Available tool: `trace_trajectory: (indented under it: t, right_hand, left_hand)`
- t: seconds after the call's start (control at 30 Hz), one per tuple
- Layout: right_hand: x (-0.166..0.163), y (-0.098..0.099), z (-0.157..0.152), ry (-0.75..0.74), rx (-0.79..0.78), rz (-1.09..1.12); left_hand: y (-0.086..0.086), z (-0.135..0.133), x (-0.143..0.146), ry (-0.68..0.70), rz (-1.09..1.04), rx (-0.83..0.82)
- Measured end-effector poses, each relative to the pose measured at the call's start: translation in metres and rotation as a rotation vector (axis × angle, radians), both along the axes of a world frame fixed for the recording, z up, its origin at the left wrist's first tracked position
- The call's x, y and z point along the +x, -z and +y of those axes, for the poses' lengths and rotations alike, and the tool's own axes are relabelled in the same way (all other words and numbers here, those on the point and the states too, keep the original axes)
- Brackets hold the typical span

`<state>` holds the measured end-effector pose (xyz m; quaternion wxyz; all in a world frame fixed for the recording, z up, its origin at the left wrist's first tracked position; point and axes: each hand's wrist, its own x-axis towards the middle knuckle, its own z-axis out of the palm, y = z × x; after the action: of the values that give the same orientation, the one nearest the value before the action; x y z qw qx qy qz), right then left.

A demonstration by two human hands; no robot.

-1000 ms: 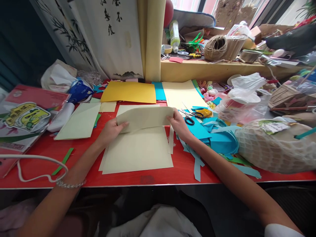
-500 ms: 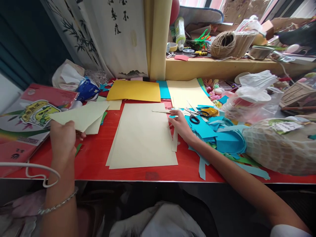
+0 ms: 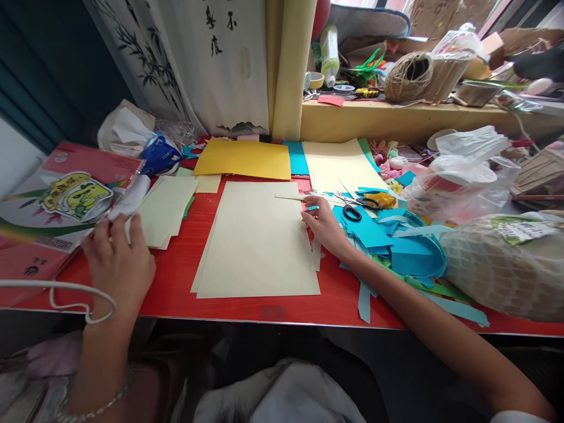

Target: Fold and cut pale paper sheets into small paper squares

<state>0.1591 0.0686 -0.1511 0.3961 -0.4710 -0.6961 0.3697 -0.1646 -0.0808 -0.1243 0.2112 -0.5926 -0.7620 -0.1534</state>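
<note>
1. In the head view, your right hand [image 3: 324,223], right of centre, has a pale strip [image 3: 288,197] pinched between thumb and fingers, its end over the top of the central pale sheets [image 3: 259,241].
2. Your left hand [image 3: 117,252], left of the frame, is spread at the near corner of the smaller pale sheets [image 3: 170,202]; whether it grips them, I cannot tell.
3. How they'd handle: light, fairly stiff paper by the look, easy to crease (edges especially). Hold sheets by opposite side edges, the strip lightly by its end.
4. Beneath, a flat red table [image 3: 176,270]; right of centre, black-handled scissors [image 3: 352,211] lie among blue paper scraps [image 3: 374,235].
5. Around you: a pink packet [image 3: 39,241] at far left, a bamboo-painted hanging [image 3: 233,82] above, and twine [image 3: 403,76] on the crowded sill [image 3: 352,120], upper right.
</note>
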Motion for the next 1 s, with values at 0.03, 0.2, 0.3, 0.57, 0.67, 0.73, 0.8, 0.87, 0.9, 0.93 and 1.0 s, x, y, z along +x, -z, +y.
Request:
trace_trajectory:
  t: [0.03,0.2,0.3,0.57,0.67,0.73,0.8,0.87,0.9,0.93,1.0]
  right_hand:
    - [0.000,0.000,0.000,0.000,0.004,-0.007]
    - [0.000,0.003,0.001,-0.009,0.006,-0.029]
    - [0.000,0.004,0.001,-0.013,0.005,-0.035]
    - [-0.001,0.000,-0.001,0.030,0.029,-0.041]
    - [0.002,-0.010,-0.003,0.000,-0.014,0.048]
    - [0.004,-0.018,-0.004,-0.087,-0.044,0.134]
    - [0.006,-0.025,-0.006,-0.204,-0.085,0.215]
    - [0.007,-0.030,-0.007,-0.313,-0.128,0.264]
    - [0.008,-0.032,-0.007,-0.352,-0.135,0.272]
    - [0.008,-0.032,-0.006,-0.382,-0.132,0.274]
    - [0.010,-0.033,-0.005,-0.406,-0.138,0.282]
  left_hand:
    - [0.001,0.003,-0.003,0.037,0.008,0.000]
    - [0.009,0.027,-0.023,0.166,0.025,-0.018]
    - [0.010,0.038,-0.038,0.191,0.047,-0.098]
    - [-0.047,0.033,-0.034,-0.159,-0.052,0.207]
    - [-0.060,0.034,-0.011,-0.147,-0.248,0.511]
    - [-0.058,0.040,0.006,-0.026,-0.427,0.649]
    - [-0.050,0.049,0.021,0.137,-0.658,0.650]
    - [-0.040,0.056,0.032,0.231,-0.834,0.546]
    - [-0.035,0.058,0.035,0.242,-0.883,0.462]
    - [-0.030,0.060,0.038,0.241,-0.912,0.366]
    - [-0.021,0.061,0.040,0.253,-0.966,0.177]
